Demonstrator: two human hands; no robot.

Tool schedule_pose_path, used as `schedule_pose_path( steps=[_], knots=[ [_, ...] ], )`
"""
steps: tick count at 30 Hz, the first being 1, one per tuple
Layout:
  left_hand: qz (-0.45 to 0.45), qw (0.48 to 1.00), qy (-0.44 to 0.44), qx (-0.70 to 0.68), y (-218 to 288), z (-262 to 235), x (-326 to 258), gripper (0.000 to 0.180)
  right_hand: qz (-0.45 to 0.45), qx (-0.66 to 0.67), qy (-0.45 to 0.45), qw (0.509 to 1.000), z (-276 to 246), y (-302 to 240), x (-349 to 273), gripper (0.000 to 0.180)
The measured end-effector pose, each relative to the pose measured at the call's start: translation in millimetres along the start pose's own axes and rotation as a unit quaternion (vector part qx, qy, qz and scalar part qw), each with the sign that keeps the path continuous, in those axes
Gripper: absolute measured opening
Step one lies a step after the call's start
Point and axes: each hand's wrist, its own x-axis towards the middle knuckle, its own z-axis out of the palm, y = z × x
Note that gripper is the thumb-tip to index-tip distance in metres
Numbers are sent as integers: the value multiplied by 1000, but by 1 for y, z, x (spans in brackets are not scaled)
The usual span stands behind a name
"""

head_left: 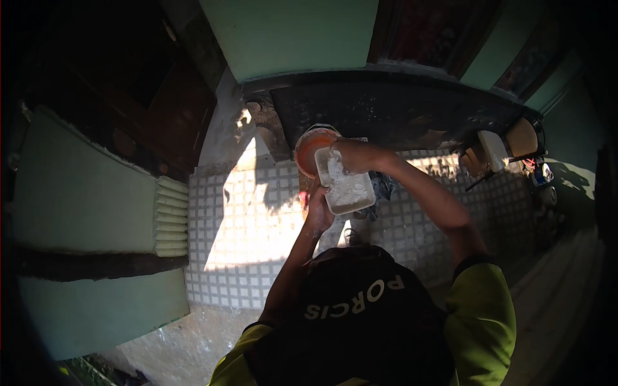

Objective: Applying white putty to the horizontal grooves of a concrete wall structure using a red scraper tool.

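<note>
while a shallow, rectangular white plastic tray (346,188) smeared with pale paste is held tilted at the centre of the frame, its upper end is clasped by the right hand (354,154), whose grip is closed around the rim, and its lower left corner is steadied by the left hand (318,211), fingers curled against the edge. just behind the tray, touching or nearly so, a round orange plastic bowl (310,147) is seen on the dark, stained ledge (399,112).

spillage is judged the main risk: with the tray tipped and held only at two edges, the wet paste could slide past the bowl onto the small-squared white tiled surface (244,212) below. a slippery rim could also let the tray twist out of the right hand. strong sunlight across the tiles may hide the bowl's rim in glare.

at the right of the frame, a white block-shaped object (494,149) and a tan rounded container (523,137) are set well apart from the hands. pale green wall panels (77,186) fill the left side. nothing is seen between the hands and the bowl.
</note>
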Motion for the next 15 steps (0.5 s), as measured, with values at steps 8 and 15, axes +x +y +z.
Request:
schedule_pose_path(
  steps=[8, 15],
  knots=[
    [6, 1000, 1, -5, 1, 6, -6, 60, 22, -86, 38, 995, 3, 7, 0, 42],
    [12, 1000, 16, -14, 2, 5, -10, 59, -23, -51, -42, 998, 5, -9, -10, 36]
  ],
)
